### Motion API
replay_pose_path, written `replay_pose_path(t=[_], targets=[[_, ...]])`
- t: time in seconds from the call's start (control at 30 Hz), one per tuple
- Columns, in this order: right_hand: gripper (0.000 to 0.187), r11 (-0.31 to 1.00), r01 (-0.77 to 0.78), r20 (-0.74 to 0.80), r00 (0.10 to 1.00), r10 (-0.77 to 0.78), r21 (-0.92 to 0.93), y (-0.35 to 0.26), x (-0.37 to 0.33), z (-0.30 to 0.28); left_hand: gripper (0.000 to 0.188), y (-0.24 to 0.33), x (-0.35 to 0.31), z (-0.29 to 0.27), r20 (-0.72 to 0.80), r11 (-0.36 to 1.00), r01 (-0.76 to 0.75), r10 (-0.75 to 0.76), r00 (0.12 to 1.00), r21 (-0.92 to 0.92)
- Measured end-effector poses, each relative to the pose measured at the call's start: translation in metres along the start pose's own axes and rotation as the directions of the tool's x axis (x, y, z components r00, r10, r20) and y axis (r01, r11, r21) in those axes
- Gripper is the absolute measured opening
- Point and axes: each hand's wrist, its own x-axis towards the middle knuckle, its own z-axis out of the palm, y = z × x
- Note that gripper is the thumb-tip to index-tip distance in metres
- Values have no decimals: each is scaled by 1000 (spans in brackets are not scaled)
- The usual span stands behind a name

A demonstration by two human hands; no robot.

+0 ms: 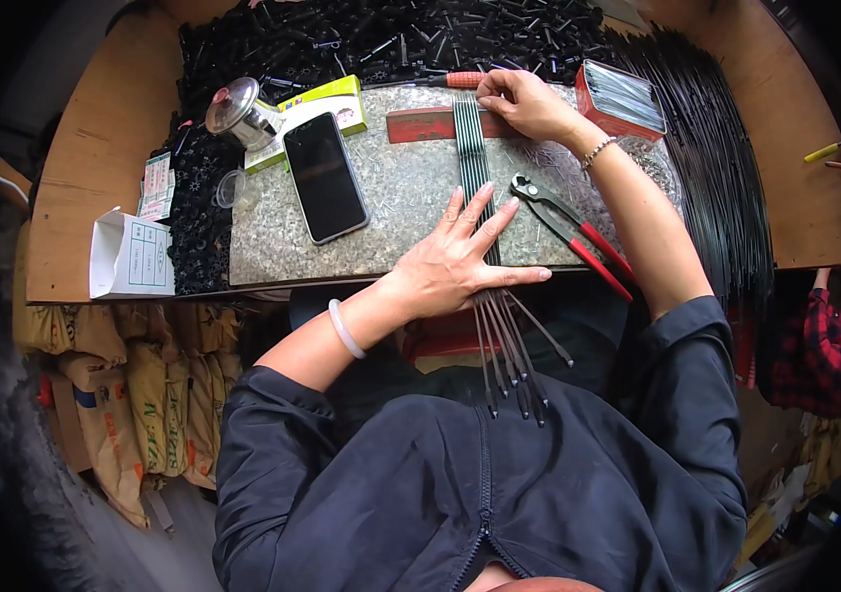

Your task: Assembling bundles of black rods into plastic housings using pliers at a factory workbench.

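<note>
A row of thin dark metal rods (474,158), which look like umbrella ribs, lies side by side across a red metal bar (420,125). Their lower ends fan out past the slab's near edge, with small knobbed tips over my lap. My left hand (450,261) lies flat across the rods, fingers spread. At the far ends, my right hand (531,107) has thumb and forefinger pinched together; whatever is between them is too small to make out. End-cutting pincers (573,233) with red handles rest just right of the rods, jaws toward the far side.
A speckled stone slab (401,207) carries a black phone (325,178), a yellow-green box (346,94) and a lidded jar (243,113). A red box of thin wires (623,99) stands far right, beside many long dark rods (717,168). Black parts (391,39) are heaped behind.
</note>
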Motion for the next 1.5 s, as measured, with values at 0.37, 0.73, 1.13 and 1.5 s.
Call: replay_pose_path(t=[0.37, 0.73, 1.13, 1.5], targets=[[11, 999, 36, -46, 998, -36, -1, 11, -6, 0, 48, 0, 0, 2, -14, 1000, 14, -14, 1000, 17], [12, 999, 46, -1, 999, -46, -12, 7, -2, -4, 59, 0, 0, -1, 5, 999, 15, -15, 1000, 37], [13, 999, -38, 4, 999, 38, -36, -1, -1, -3, 63, 1, 0, -1, -22, 999, 25, -26, 999, -28], [15, 998, -45, 4, 999, 46, -34, 5, -1, -2, 67, -1, -1, -1, 1, 998, 32, -32, 999, -48]])
